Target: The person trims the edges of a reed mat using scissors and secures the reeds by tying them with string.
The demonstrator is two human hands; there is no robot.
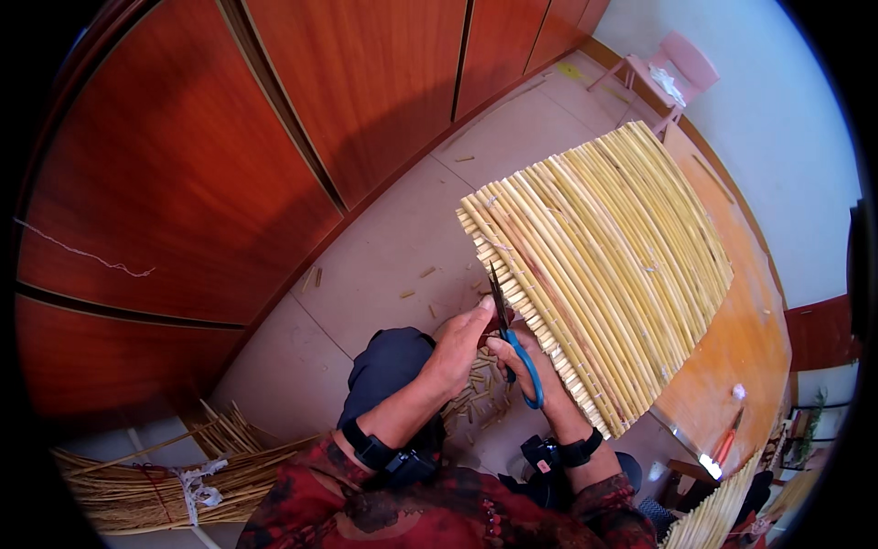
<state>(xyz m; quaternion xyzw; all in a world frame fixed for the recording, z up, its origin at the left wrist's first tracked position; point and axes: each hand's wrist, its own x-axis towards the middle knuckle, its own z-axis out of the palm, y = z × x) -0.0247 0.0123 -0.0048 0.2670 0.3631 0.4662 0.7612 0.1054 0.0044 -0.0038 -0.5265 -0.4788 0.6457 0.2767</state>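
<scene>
While the stalk panel [604, 274] is joined and a bundle [137, 505] left unjoined, scissors [515, 348] are held by the right grip [538, 361]; left grip [455, 348] unclear.

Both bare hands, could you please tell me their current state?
Left hand: whether it holds anything cannot be told.
Right hand: closed, holding blue-handled, dark-bladed scissors.

Seemingly a homelike room used for craft work: red-brown wooden cabinets [366, 91], a tiled floor [389, 224], a white wall [777, 156] and a small pink chair [692, 62] look domestic, while the stalk panel [594, 274], wooden table [727, 343], tied stalk bundle [119, 494] and cut scraps [427, 272] suggest handicraft
</scene>
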